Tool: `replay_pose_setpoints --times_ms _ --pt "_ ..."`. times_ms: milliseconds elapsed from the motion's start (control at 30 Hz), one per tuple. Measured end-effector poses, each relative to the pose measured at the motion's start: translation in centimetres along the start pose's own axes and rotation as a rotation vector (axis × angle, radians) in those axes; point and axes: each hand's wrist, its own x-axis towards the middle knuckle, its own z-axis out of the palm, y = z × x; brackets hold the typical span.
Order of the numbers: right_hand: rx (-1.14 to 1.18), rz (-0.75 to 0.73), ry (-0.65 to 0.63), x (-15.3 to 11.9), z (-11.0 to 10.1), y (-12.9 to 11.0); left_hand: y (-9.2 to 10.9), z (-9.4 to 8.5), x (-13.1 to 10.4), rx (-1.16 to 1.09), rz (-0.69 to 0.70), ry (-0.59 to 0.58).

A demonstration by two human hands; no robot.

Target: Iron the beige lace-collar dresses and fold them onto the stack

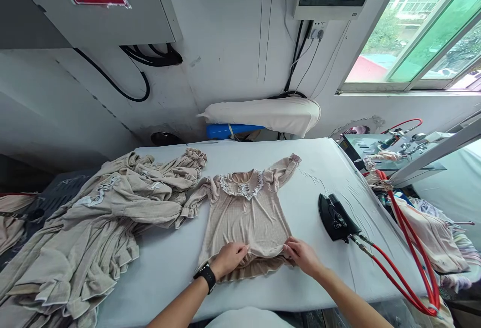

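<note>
A small beige dress (pixel 248 217) with a lace collar lies spread on the white padded table (pixel 311 268), its collar away from me. Near its lower edge, my left hand (pixel 230 259), with a black watch at the wrist, pinches the fabric. Further right along the same edge, my right hand (pixel 302 255) also grips the cloth between thumb and fingers. The hem between them is lifted and folded, with a ruffle showing below. To the right of the dress rests a black steam iron (pixel 336 217) with red hoses at its rear.
A heap of similar beige garments (pixel 108 217) covers the left side of the table. Red hoses (pixel 417 253) hang at the right by a metal pole (pixel 432 160). Behind the table is a white padded sleeve board (pixel 263 115). Folded clothes (pixel 436 237) lie at far right.
</note>
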Motion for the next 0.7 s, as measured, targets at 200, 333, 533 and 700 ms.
replay_pose_setpoints --times_ms 200,333,533,700 --pt "-0.093 -0.098 -0.025 -0.4 -0.2 -2.5 0.5 1.5 -1.5 0.152 0.356 0.012" --pt "-0.122 -0.046 -0.029 0.3 1.0 -2.8 0.9 3.1 -1.0 0.202 0.274 0.068" --pt "-0.191 -0.095 -0.122 0.5 3.0 -1.5 0.8 3.4 -0.3 0.233 0.240 0.046" --pt "-0.262 -0.141 -0.170 -0.9 3.9 -1.5 -0.2 4.9 -2.0 0.420 0.442 0.015"
